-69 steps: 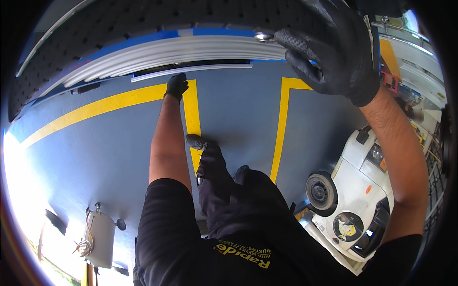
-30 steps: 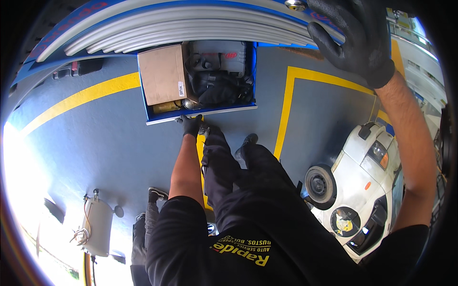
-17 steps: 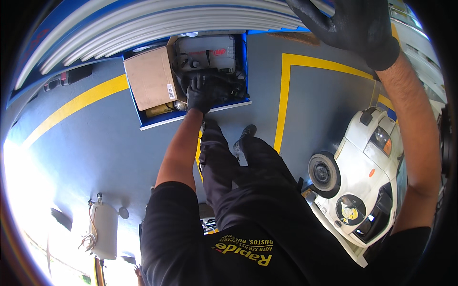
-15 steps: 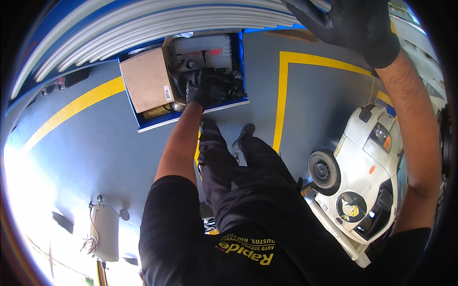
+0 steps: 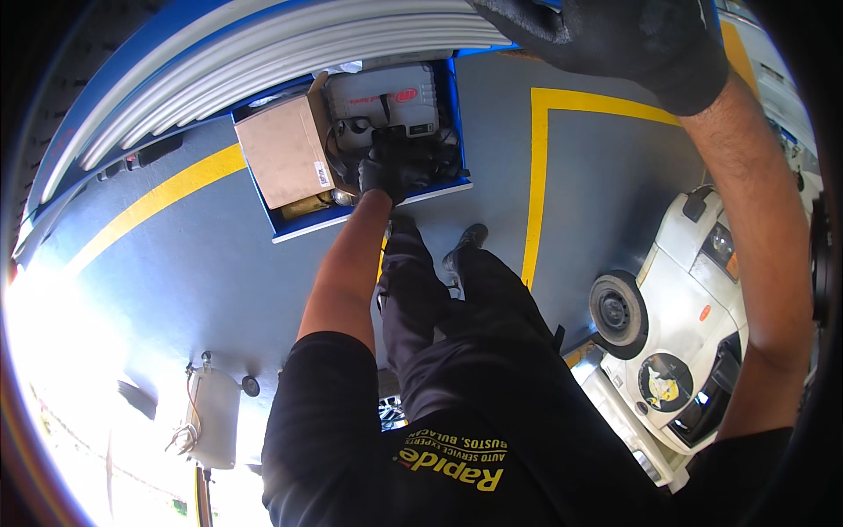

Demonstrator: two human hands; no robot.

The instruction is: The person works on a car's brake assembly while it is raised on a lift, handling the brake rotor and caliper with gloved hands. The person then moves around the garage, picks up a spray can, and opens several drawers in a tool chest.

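An open blue drawer juts from the cabinet at the top of the view. Reaching into it, my left hand in a black glove has its fingers curled in at a pile of black items; what it grips there blends into the dark pile. A grey hard case lies behind that pile, and a brown cardboard box sits on the left side of the drawer. My right hand, also gloved, is raised near the cabinet at the upper right, thumb and fingers apart, with the fingertips out of view.
Closed drawers with pale ridged fronts stack above the open one. A yellow canister lies under the cardboard box's near edge. To the right stands a white car. A pale tank is at lower left. Yellow lines mark the grey floor.
The whole view has shifted slightly, so the drawer sits a little farther right. My left hand stays in the drawer at the black items. My right hand remains raised, now a bit farther left.
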